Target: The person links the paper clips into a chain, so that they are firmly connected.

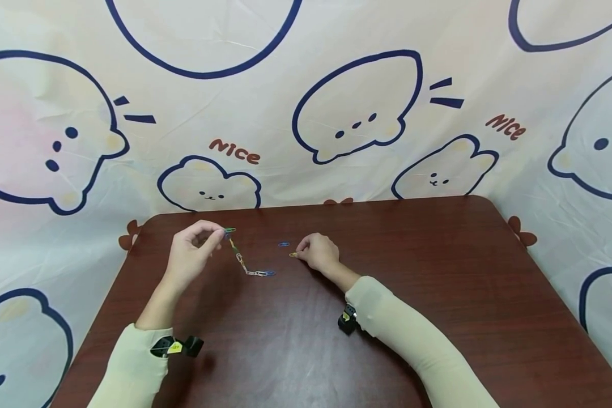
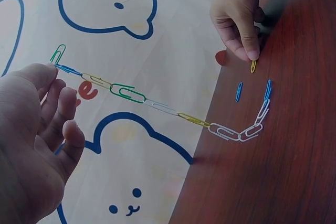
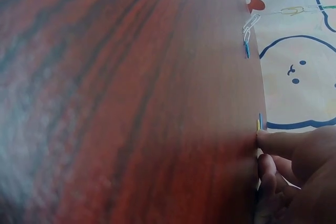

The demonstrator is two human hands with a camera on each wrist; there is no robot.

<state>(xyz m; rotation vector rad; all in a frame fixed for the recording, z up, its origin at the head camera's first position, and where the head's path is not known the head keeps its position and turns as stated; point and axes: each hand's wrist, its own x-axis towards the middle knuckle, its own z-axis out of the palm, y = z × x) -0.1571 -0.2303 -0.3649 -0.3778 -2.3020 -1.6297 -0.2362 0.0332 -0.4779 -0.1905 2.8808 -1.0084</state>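
My left hand [image 1: 190,253] pinches the upper end of a paper clip chain [image 2: 128,93] between thumb and forefinger. A green paper clip [image 2: 59,53] sticks out above those fingertips, with a blue one just below. From there the chain slopes down through yellow, green and white clips. Its lower part lies on the table and ends in a blue clip [image 1: 270,273]. To the right, my right hand [image 1: 319,251] pinches a yellow paper clip [image 2: 253,66] at the tabletop. A loose blue paper clip [image 1: 284,244] lies just beyond it, touching neither hand.
The dark brown table [image 1: 438,294] has rounded far corners. A pale cloth [image 1: 275,181] printed with cartoon animals hangs behind it and along both sides. Each sleeve carries a small black wrist camera [image 1: 347,319].
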